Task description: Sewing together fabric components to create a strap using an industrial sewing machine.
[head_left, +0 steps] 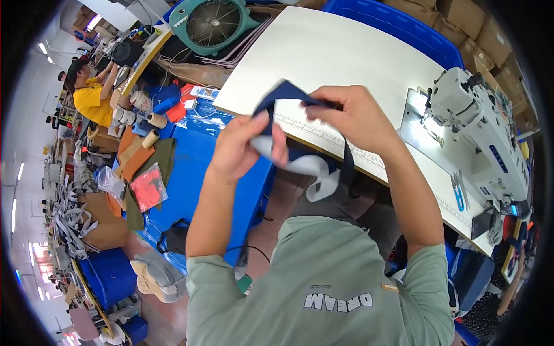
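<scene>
A dark navy fabric strip (pixel 284 91) is stretched between my two hands, over the near edge of the white sewing table (pixel 323 46). My left hand (pixel 239 144) is closed on its left end, with the thumb pressed against the fingers. My right hand (pixel 349 112) pinches the other end. From the left hand a light grey strip (pixel 309 165) hangs down in a loose curl, and a dark length drops below the right hand. Whether the grey and navy are one piece I cannot tell. The strip is slightly blurred.
On the table's right stands a white sewing machine (pixel 490 130), its lamp lit, with blue-handled scissors (pixel 459 191) near it. A blue-covered surface (pixel 199 167) at left bears thread cones (pixel 151 139) and fabric. A green fan (pixel 214 24) stands behind. A person in yellow (pixel 92 104) works far left.
</scene>
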